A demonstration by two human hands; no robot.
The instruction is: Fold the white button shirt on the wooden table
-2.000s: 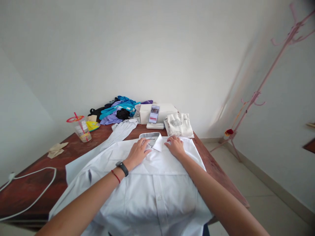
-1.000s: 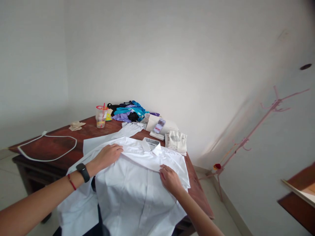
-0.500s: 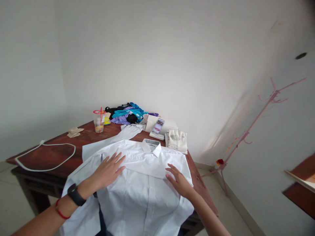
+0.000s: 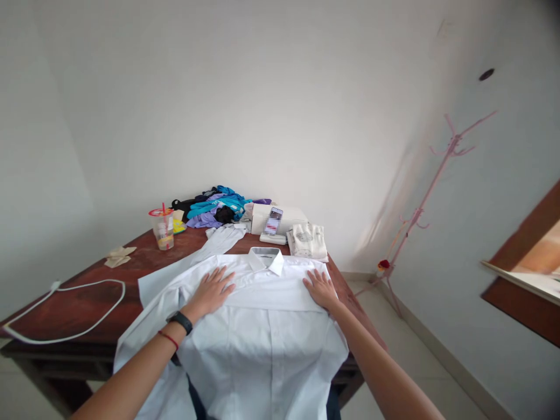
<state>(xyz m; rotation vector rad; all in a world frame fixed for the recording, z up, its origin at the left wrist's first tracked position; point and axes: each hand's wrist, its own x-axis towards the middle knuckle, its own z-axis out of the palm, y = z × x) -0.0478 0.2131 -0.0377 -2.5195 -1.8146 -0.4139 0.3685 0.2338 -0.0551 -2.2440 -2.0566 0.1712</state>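
Note:
A white button-up shirt (image 4: 262, 326) lies face up across the dark wooden table (image 4: 87, 303), collar (image 4: 266, 258) away from me, hem hanging over the near edge. My left hand (image 4: 213, 290) lies flat on the shirt's left shoulder, fingers spread, holding nothing. My right hand (image 4: 321, 287) rests flat on the right shoulder, fingers stretched out. One sleeve (image 4: 219, 240) stretches toward the back of the table. A black watch and a red cord sit on my left wrist.
At the table's back lie a pile of coloured clothes (image 4: 216, 208), a white box (image 4: 280, 219), a folded printed garment (image 4: 307, 242) and a plastic cup with a straw (image 4: 163, 229). A white cable (image 4: 79, 309) loops at left. A pink coat stand (image 4: 420, 204) stands at right.
Both hands slid up the shirt from its chest to the shoulders near the collar, staying flat. The camera swung back to face the table squarely.

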